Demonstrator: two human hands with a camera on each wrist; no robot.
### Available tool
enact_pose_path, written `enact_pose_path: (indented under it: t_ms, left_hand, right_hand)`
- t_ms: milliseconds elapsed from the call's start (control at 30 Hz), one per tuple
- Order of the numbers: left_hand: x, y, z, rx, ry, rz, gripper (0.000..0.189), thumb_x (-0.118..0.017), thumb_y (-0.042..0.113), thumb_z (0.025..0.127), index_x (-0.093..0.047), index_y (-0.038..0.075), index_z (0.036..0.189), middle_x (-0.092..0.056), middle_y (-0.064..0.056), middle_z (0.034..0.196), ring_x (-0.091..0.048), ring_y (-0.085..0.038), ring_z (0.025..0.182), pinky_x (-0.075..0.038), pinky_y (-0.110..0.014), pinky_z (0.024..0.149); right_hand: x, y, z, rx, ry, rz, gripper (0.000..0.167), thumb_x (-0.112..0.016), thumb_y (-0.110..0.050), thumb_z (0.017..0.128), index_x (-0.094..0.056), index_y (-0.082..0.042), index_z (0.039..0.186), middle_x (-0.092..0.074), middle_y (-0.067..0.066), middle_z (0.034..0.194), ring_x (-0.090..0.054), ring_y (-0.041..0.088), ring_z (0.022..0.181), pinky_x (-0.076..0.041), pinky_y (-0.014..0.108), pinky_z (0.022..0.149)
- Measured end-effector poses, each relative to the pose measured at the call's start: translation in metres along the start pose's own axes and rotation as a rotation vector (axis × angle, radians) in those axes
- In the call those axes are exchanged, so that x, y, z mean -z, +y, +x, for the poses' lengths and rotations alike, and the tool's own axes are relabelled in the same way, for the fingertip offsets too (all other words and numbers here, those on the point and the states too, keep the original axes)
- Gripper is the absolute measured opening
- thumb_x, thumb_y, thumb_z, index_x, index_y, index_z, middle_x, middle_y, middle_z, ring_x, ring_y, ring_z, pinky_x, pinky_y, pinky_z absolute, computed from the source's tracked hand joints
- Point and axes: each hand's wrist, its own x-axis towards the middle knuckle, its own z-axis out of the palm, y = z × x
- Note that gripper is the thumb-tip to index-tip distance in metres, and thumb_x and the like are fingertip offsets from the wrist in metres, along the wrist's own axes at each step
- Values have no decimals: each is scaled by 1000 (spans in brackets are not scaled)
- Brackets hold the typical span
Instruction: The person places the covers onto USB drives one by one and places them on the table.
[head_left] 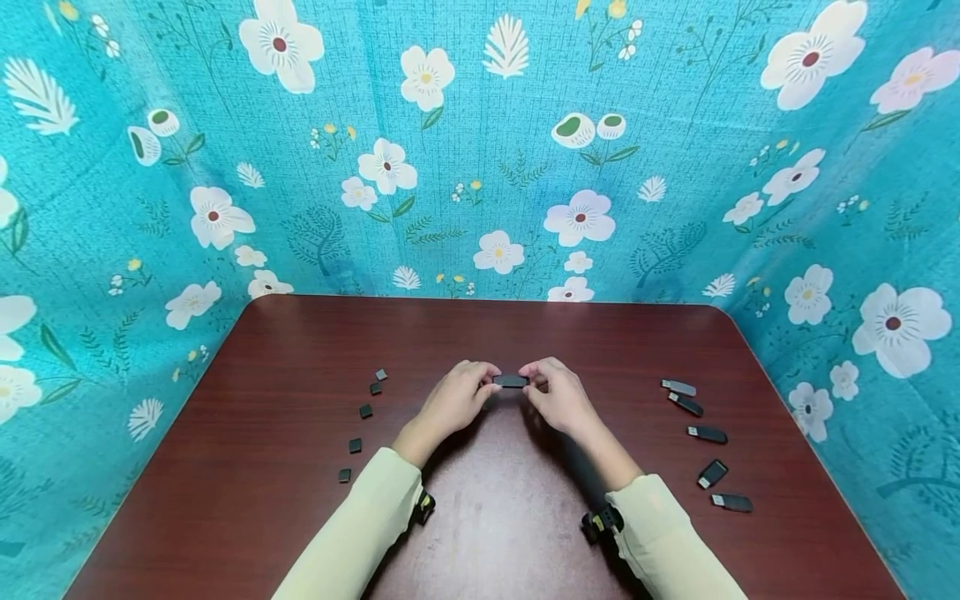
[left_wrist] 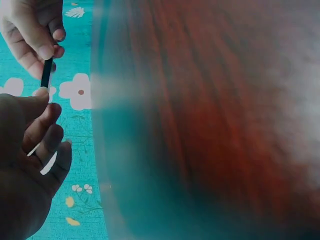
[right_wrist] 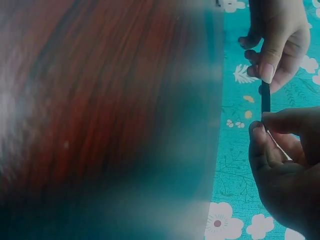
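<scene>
Between both hands is a dark USB flash drive [head_left: 511, 382], held level above the middle of the table. My left hand [head_left: 459, 395] pinches its left end with thumb and fingertips. The right hand [head_left: 558, 397] pinches the other end. In the left wrist view the drive [left_wrist: 46, 73] is a thin black bar spanning both thumbs. The right wrist view likewise shows the drive [right_wrist: 265, 97] gripped at each end. Fingertips hide both ends, so I cannot tell where its cap and body meet.
Several small dark caps, one a cap [head_left: 356, 446], lie in a loose column on the left. Several uncapped USB flash drives, among them a black drive [head_left: 707, 434], lie on the right. The brown table [head_left: 480, 533] meets a blue floral curtain [head_left: 465, 192] behind and at both sides.
</scene>
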Motion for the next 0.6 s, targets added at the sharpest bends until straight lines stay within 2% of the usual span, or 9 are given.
enact_pose_path:
  t_ms: [333,600]
  left_hand:
    - [-13,2,15,56,-72,101,24,-67,23,99,-72,10,119,-68,0,103,-55,-16,100,-50,-32,87]
    - [-21,5,21,104,-121,125,25,-66,22,100,-72,11,121,-70,-2,111,-57,-17,104,-50,-33,91]
  right_hand:
    - [-4,10,8,-16,-19,-131,17,-72,-1,89,-70,-4,105,-66,8,102,-66,24,92,-53,41,84]
    - [-8,20,13,-55,-73,-192,17,-71,-1,90,-70,-4,107,-65,9,103,-65,23,92,-54,39,82]
